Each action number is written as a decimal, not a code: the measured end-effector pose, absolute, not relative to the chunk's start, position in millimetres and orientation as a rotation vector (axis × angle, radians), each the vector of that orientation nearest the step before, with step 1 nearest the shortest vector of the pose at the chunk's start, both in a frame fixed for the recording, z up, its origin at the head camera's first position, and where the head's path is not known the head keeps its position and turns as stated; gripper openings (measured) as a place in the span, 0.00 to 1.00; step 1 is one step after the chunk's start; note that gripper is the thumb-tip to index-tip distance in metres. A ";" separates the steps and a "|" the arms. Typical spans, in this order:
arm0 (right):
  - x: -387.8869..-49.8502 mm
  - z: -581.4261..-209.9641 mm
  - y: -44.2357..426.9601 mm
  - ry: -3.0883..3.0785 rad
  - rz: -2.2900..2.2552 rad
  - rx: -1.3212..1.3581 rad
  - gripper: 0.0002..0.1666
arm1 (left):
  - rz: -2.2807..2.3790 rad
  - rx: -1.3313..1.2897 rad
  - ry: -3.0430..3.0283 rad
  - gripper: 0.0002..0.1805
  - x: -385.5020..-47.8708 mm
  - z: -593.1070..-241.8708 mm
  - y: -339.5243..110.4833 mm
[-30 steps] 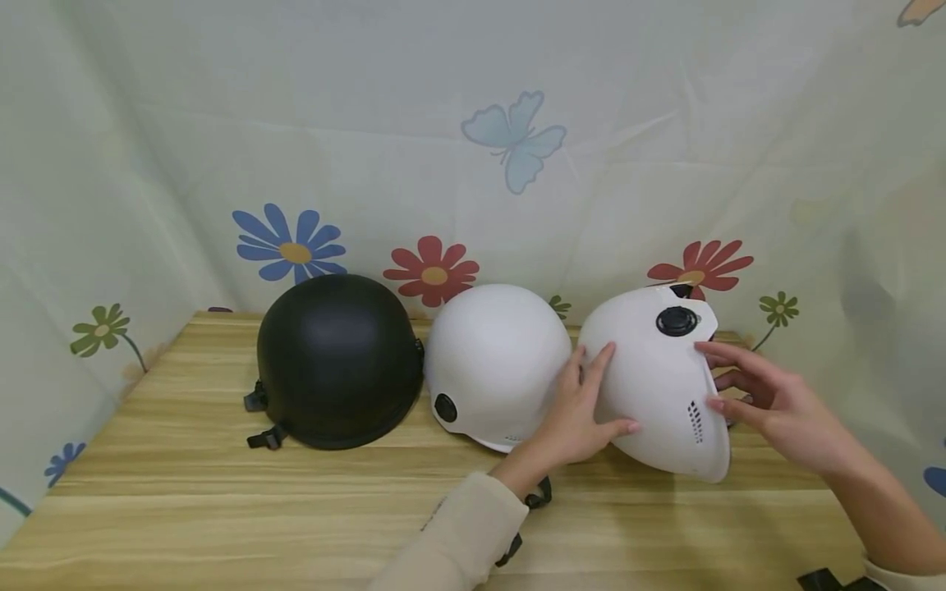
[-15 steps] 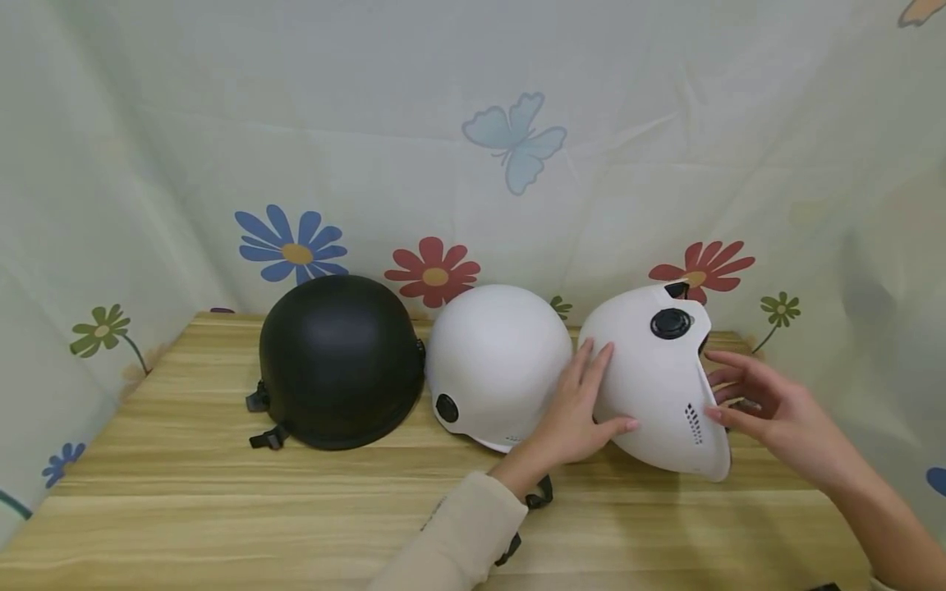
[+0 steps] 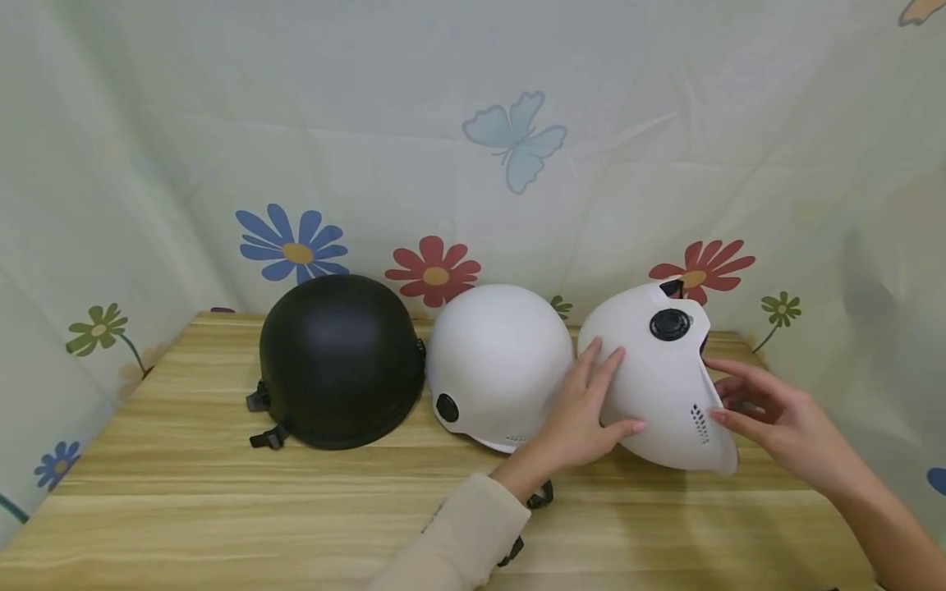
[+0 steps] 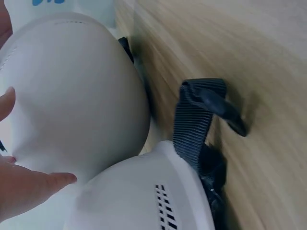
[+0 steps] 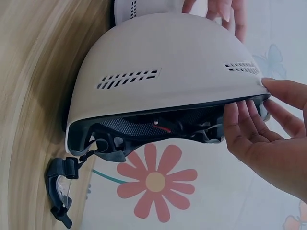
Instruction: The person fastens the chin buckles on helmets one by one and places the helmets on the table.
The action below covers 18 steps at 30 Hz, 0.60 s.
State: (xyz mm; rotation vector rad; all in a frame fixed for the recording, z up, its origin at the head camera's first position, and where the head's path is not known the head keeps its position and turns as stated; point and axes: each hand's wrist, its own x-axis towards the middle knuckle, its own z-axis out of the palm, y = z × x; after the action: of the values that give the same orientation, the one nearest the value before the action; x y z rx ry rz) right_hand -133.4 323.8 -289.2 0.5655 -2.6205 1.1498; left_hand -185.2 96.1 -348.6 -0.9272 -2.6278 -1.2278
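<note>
A white helmet [image 3: 643,377] lies tipped on its side at the right, its open underside facing right and a black round dial [image 3: 669,325] near its rim. My right hand [image 3: 787,423] grips the rim, thumb outside and fingers inside, as the right wrist view shows. My left hand [image 3: 580,410] rests straight fingers on the crown, near the second white helmet [image 3: 495,361]. That one stands dome up in the middle, with its black strap [image 4: 194,124] on the table in the left wrist view. In the right wrist view, a strap buckle [image 5: 60,187] hangs below the tipped helmet.
A matte black helmet [image 3: 336,361] stands at the left, against the middle white one, with black straps [image 3: 269,435] sticking out. All sit on a wood-grain table [image 3: 222,509]. A flower-printed cloth [image 3: 355,123] hangs close behind and at both sides.
The tipped helmet has turned slightly, its brim end rising a little. My right hand has slid lower along the rim. My left fingers have shifted slightly right on the crown.
</note>
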 end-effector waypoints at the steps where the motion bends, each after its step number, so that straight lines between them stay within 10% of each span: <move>1: -133.3 -289.6 324.2 -2.621 1.150 0.565 0.32 | -1.192 -0.942 -2.624 0.45 -185.0 -347.6 96.1; 18: -131.6 -293.7 323.9 -2.627 1.141 0.562 0.31 | -1.050 -1.030 -2.603 0.43 -182.7 -349.5 92.2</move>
State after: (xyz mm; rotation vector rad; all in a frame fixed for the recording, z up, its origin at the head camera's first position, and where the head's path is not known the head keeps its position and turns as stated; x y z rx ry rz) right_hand -131.6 323.9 -293.7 0.5622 -2.6268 1.1408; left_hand -182.7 92.2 -349.5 -1.0296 -2.6031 -1.0498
